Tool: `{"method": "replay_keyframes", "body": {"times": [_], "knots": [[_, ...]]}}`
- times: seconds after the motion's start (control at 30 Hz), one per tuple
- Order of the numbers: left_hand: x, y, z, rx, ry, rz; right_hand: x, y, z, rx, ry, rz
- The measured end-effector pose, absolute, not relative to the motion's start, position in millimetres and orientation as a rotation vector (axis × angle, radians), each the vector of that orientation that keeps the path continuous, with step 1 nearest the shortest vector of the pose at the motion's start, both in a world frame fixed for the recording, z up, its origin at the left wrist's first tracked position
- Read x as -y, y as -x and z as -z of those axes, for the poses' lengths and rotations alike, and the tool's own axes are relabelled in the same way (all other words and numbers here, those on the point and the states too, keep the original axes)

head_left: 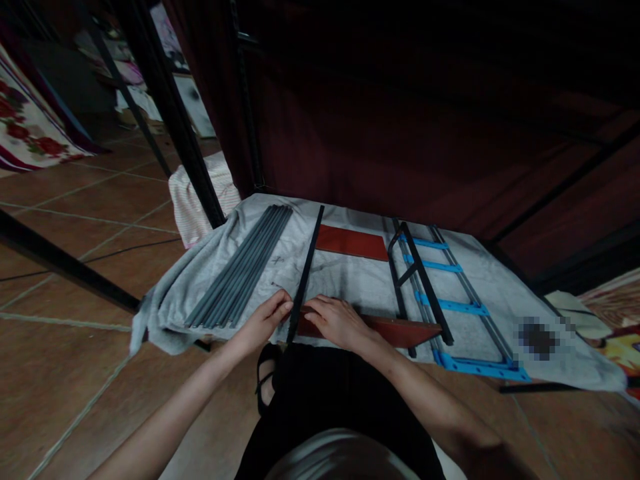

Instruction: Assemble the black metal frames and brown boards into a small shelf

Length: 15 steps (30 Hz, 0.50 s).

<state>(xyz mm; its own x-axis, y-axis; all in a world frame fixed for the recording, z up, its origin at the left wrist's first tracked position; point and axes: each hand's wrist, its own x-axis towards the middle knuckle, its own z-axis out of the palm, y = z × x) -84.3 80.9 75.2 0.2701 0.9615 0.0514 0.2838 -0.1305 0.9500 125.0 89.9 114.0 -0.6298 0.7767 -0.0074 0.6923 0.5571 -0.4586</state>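
Note:
A long black metal bar lies lengthwise across the cloth, between my two hands. My left hand is at the left side of its near end, thumb and fingers pinched together; what they hold, if anything, is too small to make out. On the bar's right side, my right hand curls over the end of a reddish-brown board standing on edge. Another red board lies farther back beside the bar. Small metal pieces rest on the cloth left of the bar.
Several grey tubes lie side by side on the cloth at left. To the right are a black frame with a brace and a rack-like piece with blue crossbars. Black posts and a dark red curtain surround the surface.

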Motion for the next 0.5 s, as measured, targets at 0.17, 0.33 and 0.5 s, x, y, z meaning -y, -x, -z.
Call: {"method": "replay_keyframes", "body": {"times": [0.17,0.33,0.5], "knots": [[-74.4,82.1,-64.6,-1.183,-1.725,-1.038,-90.8,-124.7,-114.0,2.558,1.236,-0.692],[-70.0,82.8,-57.8,-1.192,-1.711,-1.094,-91.0,-125.8,-114.1,2.547,1.221,-0.701],[-76.7,85.0,-63.1,-1.225,-1.633,-0.987,-90.2,-124.7,-115.5,2.557,1.235,-0.678]]}}
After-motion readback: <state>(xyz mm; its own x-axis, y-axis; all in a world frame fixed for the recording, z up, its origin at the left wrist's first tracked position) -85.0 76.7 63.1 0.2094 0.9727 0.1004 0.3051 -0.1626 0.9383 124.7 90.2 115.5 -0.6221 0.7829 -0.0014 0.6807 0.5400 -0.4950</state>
